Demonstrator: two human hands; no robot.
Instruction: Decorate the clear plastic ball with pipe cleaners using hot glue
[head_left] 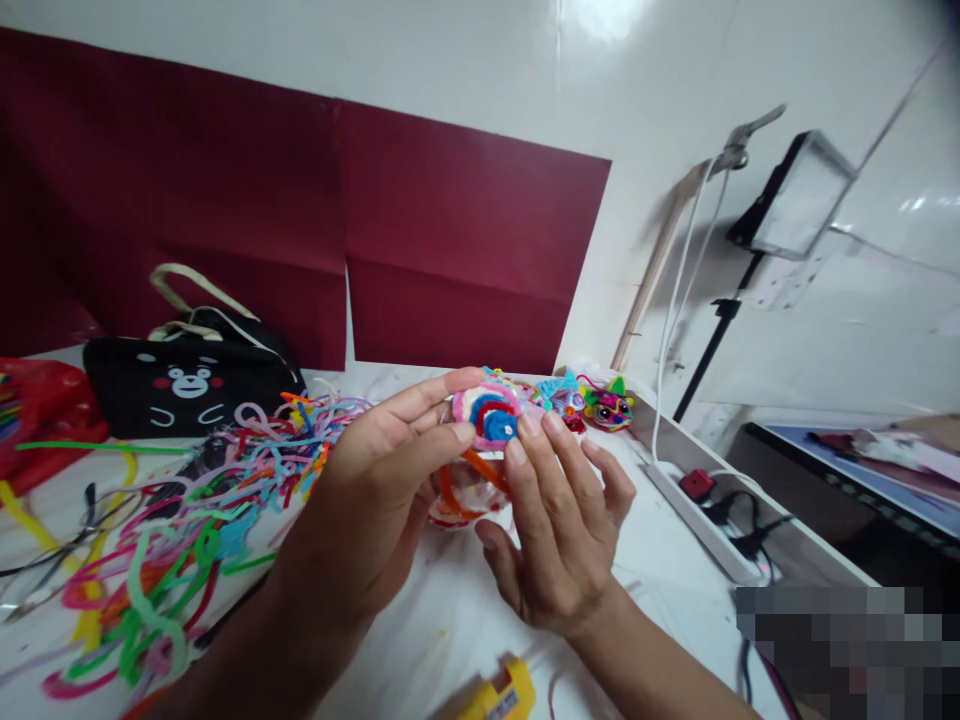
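Between my hands is a fuzzy pipe-cleaner craft (497, 424), coiled in pink, white, red and blue bands with a small pale spot on its blue centre. My left hand (375, 475) grips its left side, thumb in front and fingers behind. My right hand (559, 520) presses its fingertips against the right edge, its thumb held lower and apart. Under the coiled face, an orange pipe cleaner (484, 467) and a clear, shiny part show, partly hidden by my hands.
Loose pipe cleaners (180, 560) heap at left by eyeglasses (90, 520) and a black bear-face bag (187, 385). Finished crafts (607, 405) stand behind my hands. A yellow tool (499, 695) lies near the front. A power strip (720, 525) and lamp (799, 200) are at right.
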